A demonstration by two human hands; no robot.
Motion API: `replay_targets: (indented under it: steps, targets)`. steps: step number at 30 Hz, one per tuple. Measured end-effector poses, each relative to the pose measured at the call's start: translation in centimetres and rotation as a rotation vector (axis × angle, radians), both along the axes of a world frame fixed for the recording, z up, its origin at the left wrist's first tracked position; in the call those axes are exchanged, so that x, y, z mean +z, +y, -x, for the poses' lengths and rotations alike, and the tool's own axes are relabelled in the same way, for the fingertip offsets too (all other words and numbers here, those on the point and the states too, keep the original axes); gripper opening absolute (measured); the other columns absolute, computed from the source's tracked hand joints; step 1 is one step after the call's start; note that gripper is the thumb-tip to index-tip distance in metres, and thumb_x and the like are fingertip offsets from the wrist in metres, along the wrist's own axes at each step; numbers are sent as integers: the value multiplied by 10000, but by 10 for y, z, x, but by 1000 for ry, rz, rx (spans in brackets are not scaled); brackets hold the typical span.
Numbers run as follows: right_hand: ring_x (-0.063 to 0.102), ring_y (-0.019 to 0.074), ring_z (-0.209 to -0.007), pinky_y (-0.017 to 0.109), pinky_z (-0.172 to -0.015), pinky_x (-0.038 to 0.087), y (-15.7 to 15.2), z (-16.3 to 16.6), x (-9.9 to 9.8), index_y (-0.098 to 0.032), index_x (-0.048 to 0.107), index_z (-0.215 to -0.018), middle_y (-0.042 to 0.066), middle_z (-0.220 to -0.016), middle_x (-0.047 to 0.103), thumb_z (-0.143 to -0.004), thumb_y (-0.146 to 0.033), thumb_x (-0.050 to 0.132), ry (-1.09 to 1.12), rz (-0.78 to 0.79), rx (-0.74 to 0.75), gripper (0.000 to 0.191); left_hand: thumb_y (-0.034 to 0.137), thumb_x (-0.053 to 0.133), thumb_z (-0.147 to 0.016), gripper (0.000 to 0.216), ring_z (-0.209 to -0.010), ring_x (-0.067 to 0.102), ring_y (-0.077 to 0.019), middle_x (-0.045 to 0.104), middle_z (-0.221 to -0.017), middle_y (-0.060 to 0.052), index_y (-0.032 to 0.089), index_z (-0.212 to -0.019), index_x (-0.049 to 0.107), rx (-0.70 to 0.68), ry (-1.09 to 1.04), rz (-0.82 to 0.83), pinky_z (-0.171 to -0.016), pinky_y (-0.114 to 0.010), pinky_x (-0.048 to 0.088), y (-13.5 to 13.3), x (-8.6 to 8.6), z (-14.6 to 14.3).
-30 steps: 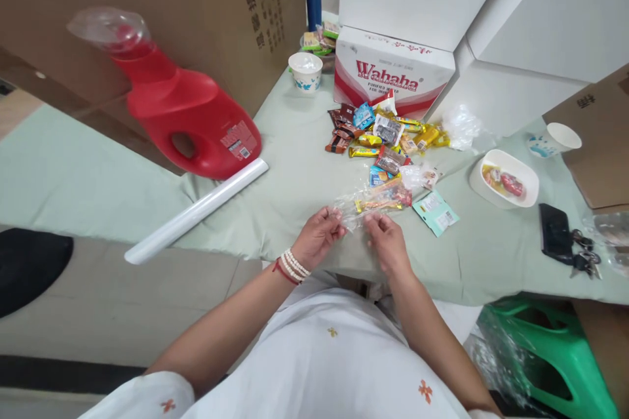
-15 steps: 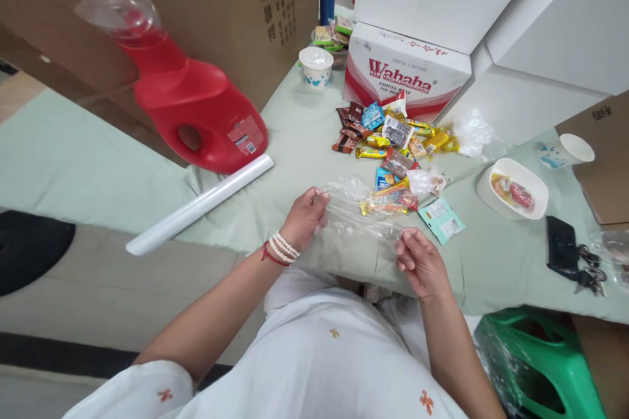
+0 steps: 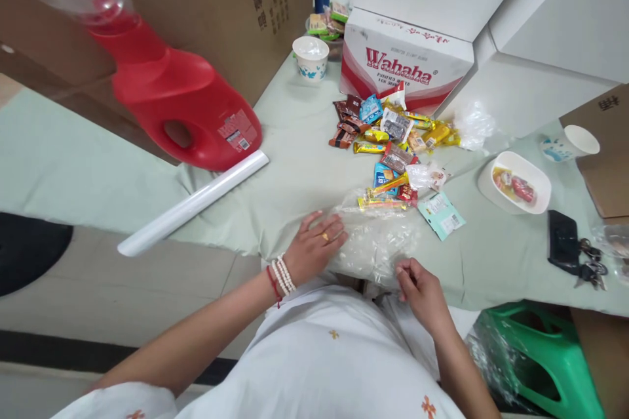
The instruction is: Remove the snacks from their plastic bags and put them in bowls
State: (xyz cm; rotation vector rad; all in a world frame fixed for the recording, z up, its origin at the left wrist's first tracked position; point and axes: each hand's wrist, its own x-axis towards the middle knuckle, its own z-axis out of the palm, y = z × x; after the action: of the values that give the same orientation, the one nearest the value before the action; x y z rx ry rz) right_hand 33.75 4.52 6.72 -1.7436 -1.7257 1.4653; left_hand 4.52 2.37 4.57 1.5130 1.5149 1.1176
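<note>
A clear plastic bag (image 3: 371,245) lies spread at the table's front edge, between my hands. My left hand (image 3: 314,245) rests palm down on its left side, fingers stretched out. At the bag's lower right corner, my right hand (image 3: 417,288) has thumb and fingers pinched together on the film. Just beyond the bag is a heap of wrapped snacks (image 3: 381,143), with a yellow stick packet (image 3: 388,204) nearest it. To the right of that lies a light green packet (image 3: 441,214).
A red jug (image 3: 196,104) and a white roll (image 3: 194,202) lie left. Behind stand a Wahaha carton (image 3: 405,58) and a paper cup (image 3: 311,59). At right are a white bowl (image 3: 491,189), another cup (image 3: 572,143), a black pouch (image 3: 563,242) with keys and a green stool (image 3: 565,353).
The bag has gone from stretched between both hands to lying on the table. My left hand has let go of its edge and flattened onto it; my right hand has moved slightly down.
</note>
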Motion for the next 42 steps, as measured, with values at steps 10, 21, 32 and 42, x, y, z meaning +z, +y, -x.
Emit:
replay_targets:
  steps: [10, 21, 32, 42]
  targets:
    - [594, 169, -521, 279, -548, 454, -23, -47, 45, -238, 737, -969, 6, -713, 684, -940, -548, 615, 2, 277, 348, 334, 179, 663, -713, 230, -1408, 537, -366, 758, -1266, -92, 293, -884, 766, -317, 23, 31, -1260, -609, -66, 6, 0, 13]
    - [518, 284, -1357, 513, -1150, 416, 77, 63, 18, -251, 696, -1340, 118, -1479, 598, -1042, -278, 521, -134, -741, 1047, 346, 17, 594, -628, 440, -1582, 261, -374, 593, -1526, -12, 315, -876, 803, -787, 597, -85, -1231, -725, -57, 48, 34, 70]
    - [77, 451, -1594, 759, -1193, 165, 40, 130, -6, -279, 241, -1676, 89, -1756, 90, -984, -562, 545, -581, -653, 789, 807, 76, 471, -847, 281, -1197, 639, -251, 699, -1194, -112, 193, -972, 694, 284, 557, -384, -1069, -469, 517, 51, 75, 67]
    - [111, 489, -1579, 810, -1157, 159, 59, 150, 10, -239, 296, -1662, 138, -1746, 129, -986, -463, 538, -699, -603, 678, 753, 303, 468, -996, 471, -1356, 586, -310, 617, -1475, -166, 218, -1455, 531, -202, 668, -51, -1202, -687, 227, 30, 27, 23]
